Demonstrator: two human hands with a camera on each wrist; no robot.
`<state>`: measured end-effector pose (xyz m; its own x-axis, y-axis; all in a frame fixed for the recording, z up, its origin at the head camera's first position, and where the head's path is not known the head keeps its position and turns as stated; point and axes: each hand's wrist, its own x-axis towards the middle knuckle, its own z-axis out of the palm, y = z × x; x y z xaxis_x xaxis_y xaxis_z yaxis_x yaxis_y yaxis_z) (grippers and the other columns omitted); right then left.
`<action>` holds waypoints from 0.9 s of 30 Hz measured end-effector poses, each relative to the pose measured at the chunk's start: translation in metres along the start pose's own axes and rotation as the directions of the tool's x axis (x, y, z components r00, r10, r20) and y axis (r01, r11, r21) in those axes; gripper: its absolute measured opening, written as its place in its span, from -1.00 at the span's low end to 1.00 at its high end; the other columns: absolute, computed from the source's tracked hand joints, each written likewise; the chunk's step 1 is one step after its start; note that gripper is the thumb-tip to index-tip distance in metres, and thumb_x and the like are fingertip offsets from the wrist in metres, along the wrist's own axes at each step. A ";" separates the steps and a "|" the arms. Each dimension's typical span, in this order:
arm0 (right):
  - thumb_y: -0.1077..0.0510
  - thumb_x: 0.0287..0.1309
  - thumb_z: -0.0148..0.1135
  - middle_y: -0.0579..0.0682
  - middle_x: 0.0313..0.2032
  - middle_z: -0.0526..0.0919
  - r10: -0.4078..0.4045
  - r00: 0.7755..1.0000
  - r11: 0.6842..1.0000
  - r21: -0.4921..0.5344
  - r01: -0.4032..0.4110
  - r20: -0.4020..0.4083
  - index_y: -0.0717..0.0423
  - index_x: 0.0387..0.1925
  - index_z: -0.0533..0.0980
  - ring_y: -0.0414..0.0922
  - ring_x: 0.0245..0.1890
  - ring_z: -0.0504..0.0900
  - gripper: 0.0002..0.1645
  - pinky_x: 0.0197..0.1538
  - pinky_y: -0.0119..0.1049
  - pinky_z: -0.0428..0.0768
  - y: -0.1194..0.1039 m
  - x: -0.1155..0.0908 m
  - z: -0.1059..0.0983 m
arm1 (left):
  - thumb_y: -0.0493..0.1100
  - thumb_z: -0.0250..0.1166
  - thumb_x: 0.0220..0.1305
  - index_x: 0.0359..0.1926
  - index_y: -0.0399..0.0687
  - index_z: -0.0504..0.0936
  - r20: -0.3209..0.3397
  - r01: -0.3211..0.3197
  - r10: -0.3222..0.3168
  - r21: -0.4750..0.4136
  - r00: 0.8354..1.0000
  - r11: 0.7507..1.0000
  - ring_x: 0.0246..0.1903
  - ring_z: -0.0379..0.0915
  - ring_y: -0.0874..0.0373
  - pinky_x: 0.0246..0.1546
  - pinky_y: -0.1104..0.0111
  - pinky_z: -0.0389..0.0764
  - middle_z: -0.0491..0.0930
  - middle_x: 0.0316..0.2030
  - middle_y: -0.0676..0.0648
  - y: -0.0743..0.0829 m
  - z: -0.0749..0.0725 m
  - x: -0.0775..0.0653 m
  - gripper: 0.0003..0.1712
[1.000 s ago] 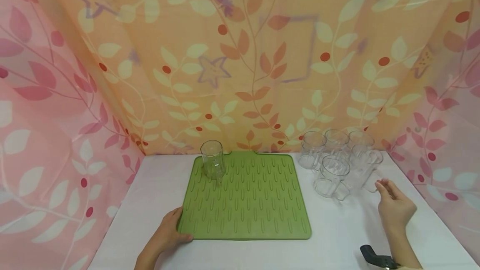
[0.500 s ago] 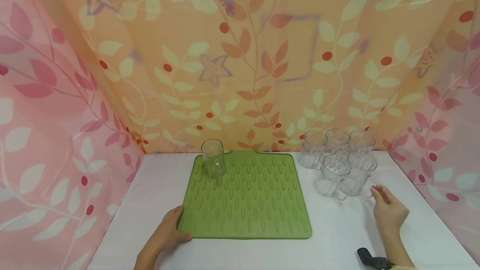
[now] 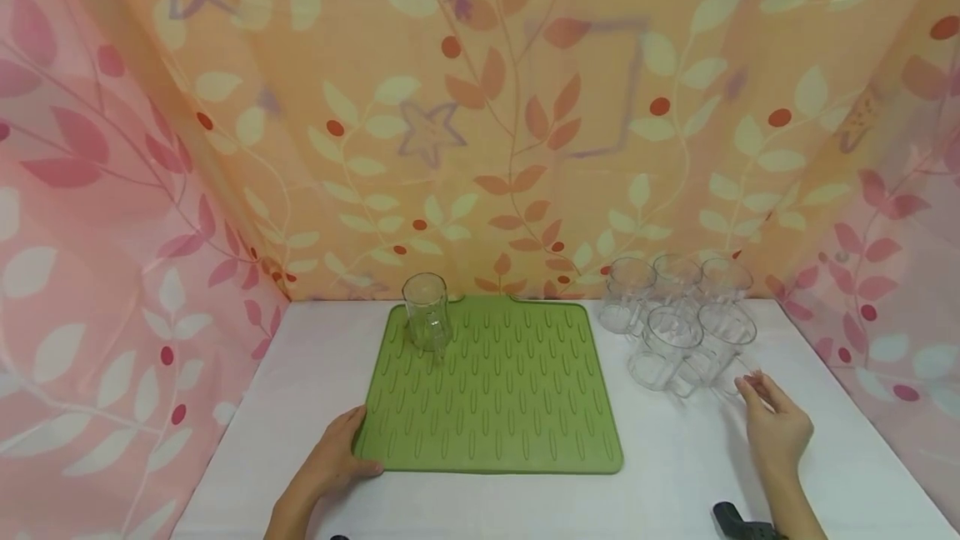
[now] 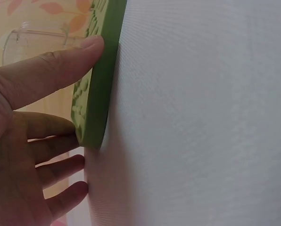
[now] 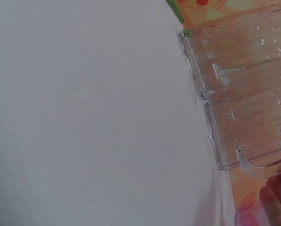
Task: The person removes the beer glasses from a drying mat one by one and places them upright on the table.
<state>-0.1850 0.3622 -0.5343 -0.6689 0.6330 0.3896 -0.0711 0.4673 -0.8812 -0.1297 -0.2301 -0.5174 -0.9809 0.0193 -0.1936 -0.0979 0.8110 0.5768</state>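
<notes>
My left hand (image 3: pixel 330 461) lies at the near-left corner of a ribbed green drying mat (image 3: pixel 487 458). In the left wrist view the thumb (image 4: pixel 79 59) rests against the mat's edge, with the fingers loosely extended along its side. A clear glass mug (image 3: pixel 426 311) stands upright at the mat's far-left corner. On the right, my right hand (image 3: pixel 778 427) pinches the handle of another glass mug (image 3: pixel 726 344), upright at the front right of a cluster. The right wrist view shows fingertips (image 5: pixel 275 200) right by that handle, partly cut off by the frame.
Several more clear glass mugs stand close together behind and beside the pinched one, including a front-left mug (image 3: pixel 663 348) and a back-left mug (image 3: pixel 626 298). A white cloth (image 3: pixel 675 473) covers the table. Patterned fabric walls (image 3: pixel 525 148) enclose the back and both sides.
The mug in my right hand has shifted left, up against its neighbour in the cluster, and the right hand moved left with it. My left hand has stayed at the mat's corner.
</notes>
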 end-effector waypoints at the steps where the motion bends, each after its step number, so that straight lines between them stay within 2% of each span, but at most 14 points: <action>1: 0.23 0.11 0.39 -0.80 -0.41 0.47 0.004 1.000 1.000 -0.015 -0.004 -0.003 0.41 0.01 0.57 -0.82 -0.38 0.45 -0.55 -0.21 -0.90 0.42 0.000 -0.001 -0.002 | -0.10 0.62 -0.28 0.38 -0.51 0.16 0.001 0.001 -0.001 0.000 1.000 1.000 0.37 0.05 -0.43 0.37 -0.23 0.15 0.18 0.37 -0.47 0.000 0.000 0.000 0.25; 5: 0.13 0.11 0.40 -0.67 -0.25 0.57 0.031 0.998 0.998 -0.051 -0.033 -0.048 0.32 0.06 0.57 -0.82 -0.36 0.44 -0.49 -0.22 -0.91 0.40 -0.006 -0.004 -0.008 | -0.09 0.62 -0.28 0.38 -0.50 0.18 -0.007 -0.004 0.004 0.006 1.000 1.000 0.36 0.07 -0.43 0.36 -0.23 0.17 0.20 0.36 -0.46 -0.001 0.000 0.001 0.24; 8: 0.10 0.12 0.40 -0.25 -0.04 0.71 0.025 0.994 0.996 -0.085 -0.034 -0.104 0.29 0.05 0.59 -0.81 -0.35 0.41 -0.50 -0.29 -0.93 0.38 -0.012 -0.007 -0.011 | -0.10 0.62 -0.29 0.38 -0.48 0.19 -0.013 -0.002 0.003 0.003 1.000 1.000 0.36 0.08 -0.42 0.36 -0.22 0.17 0.21 0.36 -0.45 -0.002 0.001 0.001 0.23; 10: 0.11 0.12 0.40 0.08 0.02 0.70 -0.003 0.991 0.993 -0.116 -0.013 -0.131 0.30 0.03 0.59 -0.81 -0.34 0.37 -0.52 -0.29 -0.95 0.35 -0.016 -0.009 -0.013 | -0.09 0.63 -0.30 0.38 -0.47 0.20 -0.015 -0.002 0.002 0.004 1.000 1.000 0.36 0.08 -0.42 0.36 -0.22 0.18 0.22 0.36 -0.45 -0.002 0.001 0.001 0.23; 11: 0.12 0.12 0.40 0.20 0.03 0.67 -0.020 0.990 0.993 -0.122 0.003 -0.140 0.30 0.03 0.60 -0.82 -0.32 0.36 -0.53 -0.29 -0.95 0.35 -0.017 -0.010 -0.014 | -0.08 0.63 -0.31 0.37 -0.47 0.20 -0.016 -0.001 0.001 0.006 1.000 1.000 0.36 0.09 -0.42 0.35 -0.23 0.18 0.22 0.36 -0.45 -0.002 0.001 0.001 0.24; 13: 0.16 0.11 0.40 0.32 0.01 0.65 -0.055 0.988 0.991 -0.130 0.037 -0.144 0.33 0.01 0.59 -0.83 -0.32 0.34 -0.54 -0.29 -0.96 0.34 -0.021 -0.013 -0.015 | -0.07 0.64 -0.33 0.37 -0.46 0.21 -0.015 0.005 -0.005 0.011 1.000 1.000 0.36 0.09 -0.42 0.35 -0.23 0.19 0.23 0.36 -0.44 -0.002 0.001 0.002 0.24; 15: 0.20 0.09 0.41 0.13 -0.02 0.71 -0.085 0.985 0.991 -0.118 0.067 -0.152 0.36 -0.02 0.60 -0.82 -0.32 0.36 -0.57 -0.29 -0.95 0.36 -0.025 -0.015 -0.015 | -0.06 0.64 -0.34 0.37 -0.46 0.22 -0.016 0.008 -0.007 0.021 1.000 1.000 0.35 0.10 -0.42 0.34 -0.23 0.21 0.24 0.36 -0.44 -0.001 0.001 0.003 0.25; 17: 0.26 0.06 0.42 -0.22 -0.10 0.71 -0.111 0.982 0.991 -0.091 0.098 -0.153 0.37 -0.04 0.61 -0.79 -0.31 0.40 -0.59 -0.28 -0.94 0.39 -0.029 -0.018 -0.014 | -0.07 0.65 -0.35 0.37 -0.45 0.23 -0.017 0.011 -0.011 0.027 1.000 1.000 0.35 0.11 -0.43 0.33 -0.24 0.22 0.25 0.35 -0.44 -0.001 0.001 0.003 0.25; 20: 0.33 0.02 0.42 -0.61 -0.24 0.52 -0.142 0.979 0.990 -0.038 0.138 -0.149 0.41 -0.06 0.61 -0.72 -0.29 0.46 -0.60 -0.26 -0.90 0.44 -0.036 -0.022 -0.011 | -0.07 0.65 -0.36 0.37 -0.44 0.23 -0.019 0.014 -0.013 0.032 1.000 0.999 0.34 0.12 -0.43 0.32 -0.24 0.23 0.25 0.34 -0.44 -0.001 0.001 0.004 0.25; 22: 0.35 0.02 0.41 -0.70 -0.27 0.46 -0.157 0.978 0.988 -0.017 0.156 -0.141 0.42 -0.06 0.60 -0.69 -0.28 0.48 -0.60 -0.24 -0.89 0.45 -0.040 -0.025 -0.008 | -0.07 0.65 -0.36 0.37 -0.44 0.23 -0.019 0.015 -0.014 0.031 1.000 0.999 0.34 0.12 -0.44 0.31 -0.24 0.23 0.25 0.34 -0.45 -0.001 0.001 0.004 0.25; 27: 0.36 0.02 0.41 -0.64 -0.23 0.50 -0.163 0.981 0.986 -0.001 0.164 -0.105 0.42 -0.06 0.60 -0.65 -0.25 0.51 -0.61 -0.21 -0.87 0.48 -0.050 -0.035 0.001 | -0.07 0.64 -0.35 0.38 -0.42 0.23 -0.019 0.023 -0.022 0.039 1.000 0.999 0.34 0.13 -0.43 0.32 -0.24 0.23 0.25 0.34 -0.44 0.000 -0.001 0.002 0.25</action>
<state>-0.1592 0.3161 -0.5045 -0.5670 0.6097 0.5540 -0.1789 0.5653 -0.8052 -0.1317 -0.2307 -0.5163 -0.9815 -0.0097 -0.1913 -0.1136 0.8337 0.5405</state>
